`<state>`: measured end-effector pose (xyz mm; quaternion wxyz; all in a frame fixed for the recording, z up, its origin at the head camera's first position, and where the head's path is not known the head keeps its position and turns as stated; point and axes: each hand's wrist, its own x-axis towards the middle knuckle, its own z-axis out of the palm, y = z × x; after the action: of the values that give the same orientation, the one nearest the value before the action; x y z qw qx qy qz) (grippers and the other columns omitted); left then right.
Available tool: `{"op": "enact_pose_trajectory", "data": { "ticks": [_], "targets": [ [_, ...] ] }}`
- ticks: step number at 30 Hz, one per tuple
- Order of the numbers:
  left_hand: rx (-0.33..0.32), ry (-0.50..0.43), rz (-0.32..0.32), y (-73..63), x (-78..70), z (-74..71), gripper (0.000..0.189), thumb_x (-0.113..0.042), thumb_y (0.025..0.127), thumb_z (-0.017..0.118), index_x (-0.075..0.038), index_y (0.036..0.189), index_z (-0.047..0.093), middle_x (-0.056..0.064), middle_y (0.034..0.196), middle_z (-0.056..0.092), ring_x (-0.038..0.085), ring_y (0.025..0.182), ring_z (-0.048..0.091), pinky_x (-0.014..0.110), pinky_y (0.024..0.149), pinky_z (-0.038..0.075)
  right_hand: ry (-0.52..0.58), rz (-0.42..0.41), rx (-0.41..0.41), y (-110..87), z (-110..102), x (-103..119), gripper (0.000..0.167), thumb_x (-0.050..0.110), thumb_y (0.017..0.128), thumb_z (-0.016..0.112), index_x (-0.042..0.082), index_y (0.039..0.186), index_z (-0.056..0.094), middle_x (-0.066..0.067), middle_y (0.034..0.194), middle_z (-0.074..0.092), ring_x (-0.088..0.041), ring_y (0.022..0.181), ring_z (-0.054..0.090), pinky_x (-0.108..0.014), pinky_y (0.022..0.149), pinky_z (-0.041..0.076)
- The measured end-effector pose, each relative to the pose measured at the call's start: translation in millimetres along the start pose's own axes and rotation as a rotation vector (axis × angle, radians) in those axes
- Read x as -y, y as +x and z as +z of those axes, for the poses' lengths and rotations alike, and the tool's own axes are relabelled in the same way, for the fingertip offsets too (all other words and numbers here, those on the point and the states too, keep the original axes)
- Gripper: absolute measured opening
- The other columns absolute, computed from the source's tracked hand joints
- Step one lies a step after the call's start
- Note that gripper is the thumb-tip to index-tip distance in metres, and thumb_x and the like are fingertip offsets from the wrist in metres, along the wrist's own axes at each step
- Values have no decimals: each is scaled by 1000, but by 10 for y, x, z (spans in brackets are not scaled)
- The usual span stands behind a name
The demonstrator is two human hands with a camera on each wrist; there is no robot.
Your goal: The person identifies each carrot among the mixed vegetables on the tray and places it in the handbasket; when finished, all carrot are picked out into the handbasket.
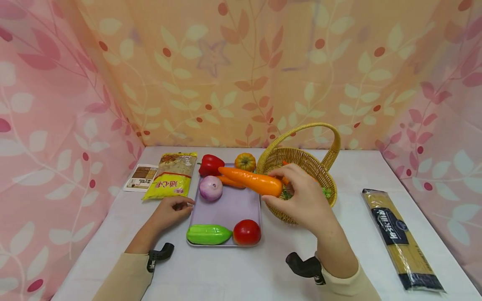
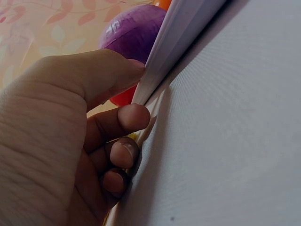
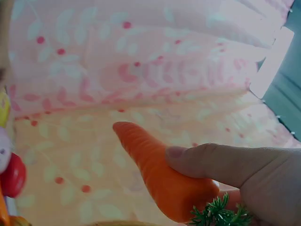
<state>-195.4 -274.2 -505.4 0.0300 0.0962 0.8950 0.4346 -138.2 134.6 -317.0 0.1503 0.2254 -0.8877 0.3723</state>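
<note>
My right hand [image 1: 306, 202] pinches a large orange carrot [image 1: 250, 179] by its thick end, thumb on one side. Its tip points left over the back of a lilac tray [image 1: 226, 211]; green leaf tufts [image 3: 218, 213] show at the thick end in the right wrist view. My left hand [image 1: 171, 214] rests at the tray's left rim, fingers loosely curled, thumb tip right at the rim. On the tray are a purple onion [image 1: 211, 188], another carrot [image 1: 230, 182], a red bell pepper [image 1: 211, 165], a small pumpkin [image 1: 245, 161], a light green ridged vegetable [image 1: 208, 234] and a tomato [image 1: 247, 232].
A wicker basket [image 1: 331, 184] with a tall handle stands right of the tray, orange and green produce inside. A yellow food packet [image 1: 169, 177] and a printed card [image 1: 140, 177] lie at left. A spaghetti pack [image 1: 401, 240] lies far right. Flowered curtains [image 1: 241, 75] enclose the table.
</note>
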Motion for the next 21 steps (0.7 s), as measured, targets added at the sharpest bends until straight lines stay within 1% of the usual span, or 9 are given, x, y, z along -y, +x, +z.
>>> {"op": "enact_pose_trajectory", "data": {
  "ticks": [3,7,10,13,15,18,21],
  "targets": [
    [0,0,3,0,-6,0,18,-21,94,77,-20,112,78,1,89,63,23,87,56,26,74,49,-9,-5,-51,-65,-190,-49,47,19,74,95,11,115,72,4,111,63,-15,86,54,-29,70,48],
    [4,-2,2,-3,-17,-1,18,-21,93,77,-20,112,78,1,89,63,23,87,56,26,74,49,-62,42,-107,-176,-458,-134,47,17,76,93,9,116,71,0,106,62,-18,81,50,-24,66,42],
    [4,0,2,-6,-13,0,18,-22,94,77,-20,112,78,1,89,63,23,87,56,27,74,49,-117,129,-109,-252,-651,-232,48,23,80,91,8,120,69,-5,106,61,-21,80,48,-23,62,41],
    [2,6,3,-9,-3,-5,19,-24,94,77,-20,112,78,1,89,63,23,87,55,27,73,48,-186,241,-87,-278,-802,-367,52,33,84,87,7,124,66,-10,112,62,-25,82,51,-28,62,44],
    [2,9,2,-10,-4,-8,19,-25,94,77,-20,112,78,1,89,63,23,87,55,27,73,48,-224,327,-64,-254,-858,-490,56,40,87,83,5,127,65,-15,116,60,-27,84,52,-34,62,44],
    [0,9,0,-9,-15,-18,20,-25,94,77,-20,113,78,1,89,62,23,87,55,27,74,48,-264,428,-44,-155,-853,-728,58,44,89,80,3,127,64,-20,118,58,-32,88,52,-41,65,43],
    [-4,13,-5,-9,-12,-21,20,-25,94,77,-20,113,78,1,89,62,23,88,55,27,74,48,-311,485,-14,-21,-758,-1036,58,43,90,78,0,125,64,-23,113,59,-37,90,53,-46,68,45]
  ]
}}
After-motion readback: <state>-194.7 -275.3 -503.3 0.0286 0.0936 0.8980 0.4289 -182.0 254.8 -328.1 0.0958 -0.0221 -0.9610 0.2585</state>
